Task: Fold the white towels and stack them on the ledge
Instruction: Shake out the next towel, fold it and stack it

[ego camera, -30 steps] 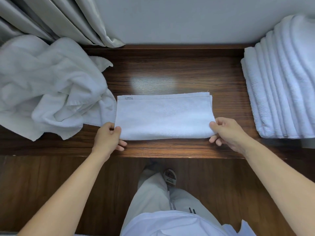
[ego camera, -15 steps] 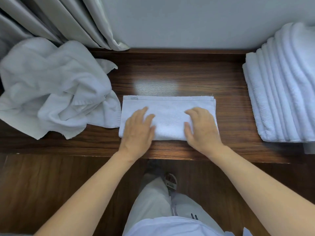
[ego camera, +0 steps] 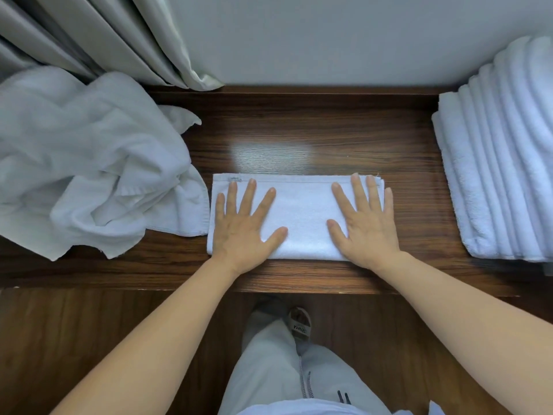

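Observation:
A white towel (ego camera: 302, 211), folded into a long rectangle, lies flat on the dark wooden ledge (ego camera: 299, 139) in the middle of the view. My left hand (ego camera: 244, 226) presses flat on its left half with fingers spread. My right hand (ego camera: 363, 223) presses flat on its right half, fingertips reaching the far edge. A loose heap of unfolded white towels (ego camera: 86, 163) sits on the ledge at the left, touching the folded towel's left end. A tall stack of folded white towels (ego camera: 502, 163) stands at the right.
Grey curtains (ego camera: 104, 37) hang at the back left against a pale wall (ego camera: 329, 34). Bare ledge lies behind the folded towel and between it and the stack. Below the ledge's front edge are a wooden floor, my grey trousers and a sandal (ego camera: 299, 323).
A second ago both hands pinched the towel's near corners. They let go, moved onto its top, and have since spread flat and slid outward toward the ends.

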Available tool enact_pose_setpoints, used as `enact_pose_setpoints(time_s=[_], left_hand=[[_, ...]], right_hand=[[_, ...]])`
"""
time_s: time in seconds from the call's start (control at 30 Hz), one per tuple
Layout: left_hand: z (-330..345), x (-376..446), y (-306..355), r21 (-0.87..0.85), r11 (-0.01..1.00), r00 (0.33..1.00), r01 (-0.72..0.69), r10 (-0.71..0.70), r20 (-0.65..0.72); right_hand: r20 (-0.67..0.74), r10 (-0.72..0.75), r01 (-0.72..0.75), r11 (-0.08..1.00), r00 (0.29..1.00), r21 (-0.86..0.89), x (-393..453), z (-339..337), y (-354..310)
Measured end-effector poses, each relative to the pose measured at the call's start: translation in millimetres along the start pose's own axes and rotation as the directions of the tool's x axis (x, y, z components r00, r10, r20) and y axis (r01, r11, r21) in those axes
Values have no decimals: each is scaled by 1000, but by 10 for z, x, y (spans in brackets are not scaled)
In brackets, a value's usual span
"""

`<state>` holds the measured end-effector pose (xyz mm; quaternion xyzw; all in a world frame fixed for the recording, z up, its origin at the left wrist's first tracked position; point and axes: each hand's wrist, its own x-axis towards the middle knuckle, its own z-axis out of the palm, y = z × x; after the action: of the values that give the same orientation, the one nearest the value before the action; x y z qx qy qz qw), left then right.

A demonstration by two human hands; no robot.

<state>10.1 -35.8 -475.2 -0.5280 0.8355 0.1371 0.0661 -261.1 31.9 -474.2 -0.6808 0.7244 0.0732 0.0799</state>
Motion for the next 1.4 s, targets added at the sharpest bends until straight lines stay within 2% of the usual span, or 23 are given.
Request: enact_pose_setpoints(time_s=[0.17,0.23,0.33,0.4,0.63,0.77,0.87,0.97,1.03,1.1,1.17,1.23,1.3,1.4], left_hand=[[-93,2,-249,19,1000,999,4,-5,47],[-104,-4,-106,24,1000,1000,-13,13,16],[-29,0,269,-15,990,990,-138,138,-23],[60,10,404,34,986,987,-160,161,-8],[22,46,30,71,996,998,-55,53,26],[-158,82,-255,45,995,991,-86,80,109],[-312,188,-381,97,983,981,-153,139,136],[-559,395,-477,101,989,991,-112,103,82],[-730,568,-549,103,990,991,-98,87,102],[-847,745,-597,102,991,981,-89,70,183],[-945,870,-586,35,999,956,-22,11,294],[-1018,941,-553,-5,1000,929,14,-11,370],[-1127,928,-525,-2,1000,913,-17,17,408],[-1383,782,-555,-67,997,908,-46,70,414]], right_hand=[[34,0,2,999,999,-50,12,-79,-78],[1,-13,14,999,1000,-37,51,-138,-178],[-51,-131,133,990,990,49,95,-131,-420],[-40,-177,179,982,983,58,85,-43,-500],[-26,-41,42,998,999,42,75,56,-240],[20,-3,2,999,1000,41,94,12,-132],[69,-16,14,1000,998,27,177,-154,30],[59,-48,51,997,997,-57,353,-438,192],[124,3,-9,999,992,48,511,-609,318],[281,45,-107,972,959,210,670,-776,417],[404,39,-154,954,914,256,789,-870,473],[483,38,-165,961,875,223,849,-923,492],[511,20,-138,971,859,193,847,-989,499],[470,-68,-43,974,880,222,691,-1250,537]])
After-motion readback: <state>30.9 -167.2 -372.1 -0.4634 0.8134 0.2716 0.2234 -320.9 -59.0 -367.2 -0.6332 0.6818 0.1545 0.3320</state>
